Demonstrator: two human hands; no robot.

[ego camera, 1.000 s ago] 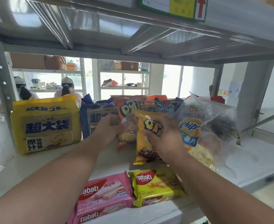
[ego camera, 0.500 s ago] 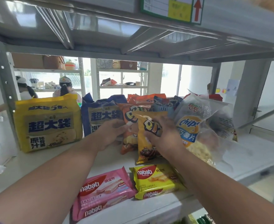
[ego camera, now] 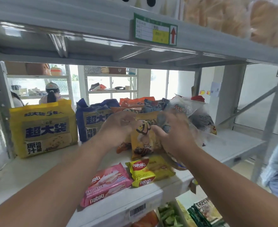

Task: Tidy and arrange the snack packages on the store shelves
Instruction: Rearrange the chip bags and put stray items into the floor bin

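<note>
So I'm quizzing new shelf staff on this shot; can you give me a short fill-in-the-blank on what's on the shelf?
1. The pink wafer pack lies flat to the ____ of the yellow wafer pack.
2. The large noodle bag at the far left is ____ in colour.
3. The arrow on the shelf label points ____.

Missing words: left; yellow; up

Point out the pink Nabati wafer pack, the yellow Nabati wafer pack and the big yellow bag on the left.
pink Nabati wafer pack (ego camera: 106, 183): head view, middle of its front face.
yellow Nabati wafer pack (ego camera: 149, 171): head view, centre of the wrapper.
big yellow bag (ego camera: 44, 128): head view, on its printed front panel.
</note>
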